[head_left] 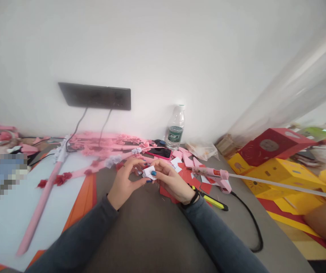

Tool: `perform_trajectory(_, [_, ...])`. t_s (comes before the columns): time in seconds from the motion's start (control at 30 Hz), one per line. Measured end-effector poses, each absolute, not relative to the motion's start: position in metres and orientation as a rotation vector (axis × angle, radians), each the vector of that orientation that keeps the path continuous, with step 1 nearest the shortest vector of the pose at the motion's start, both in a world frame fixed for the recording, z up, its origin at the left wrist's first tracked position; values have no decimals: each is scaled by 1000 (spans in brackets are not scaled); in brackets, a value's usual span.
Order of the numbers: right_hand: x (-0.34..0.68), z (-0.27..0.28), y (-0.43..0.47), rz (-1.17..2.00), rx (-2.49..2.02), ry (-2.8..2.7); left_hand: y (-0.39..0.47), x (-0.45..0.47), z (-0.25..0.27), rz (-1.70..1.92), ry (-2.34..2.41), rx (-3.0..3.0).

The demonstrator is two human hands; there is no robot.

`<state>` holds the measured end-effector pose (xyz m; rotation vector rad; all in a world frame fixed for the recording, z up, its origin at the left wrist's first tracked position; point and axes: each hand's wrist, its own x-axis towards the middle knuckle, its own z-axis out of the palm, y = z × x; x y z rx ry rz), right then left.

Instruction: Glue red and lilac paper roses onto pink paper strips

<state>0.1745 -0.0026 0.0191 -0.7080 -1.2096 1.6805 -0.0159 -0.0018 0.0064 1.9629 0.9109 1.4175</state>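
Between my fingertips is a small folded piece of white paper (pixel 149 171), held above the grey table. My left hand (pixel 125 182) pinches its left side, with thumb and fingers closed on it. From the other side, my right hand (pixel 170 182) grips the same paper, its blue-nailed thumb lying on top. Part of the paper is hidden behind the fingers. Red paper pieces (pixel 189 175) lie beyond and beside my right hand. A pink strip with white and red paper flowers (pixel 113 161) stretches behind my left hand.
To the right lie a pink glue gun (pixel 211 173) with a long glue stick and a yellow utility knife (pixel 214 202). A water bottle (pixel 175 129) and a phone (pixel 160 152) are by the wall. Yellow boxes (pixel 290 174) stand right; a pink rod (pixel 39 212) lies left.
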Motion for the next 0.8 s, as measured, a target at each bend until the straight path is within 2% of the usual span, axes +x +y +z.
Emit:
perform_trajectory(0.17, [173,13,2,1461,-769,-1329,-1,-8,1,1168,812,1508])
perform_trajectory(0.43, [172,9,0,1105,-863,-1477,2,-6,-6,1183,768,1158])
perform_trajectory(0.8, [173,7,2,1299,-815,-1388,1,-7,4,1046,756,1069])
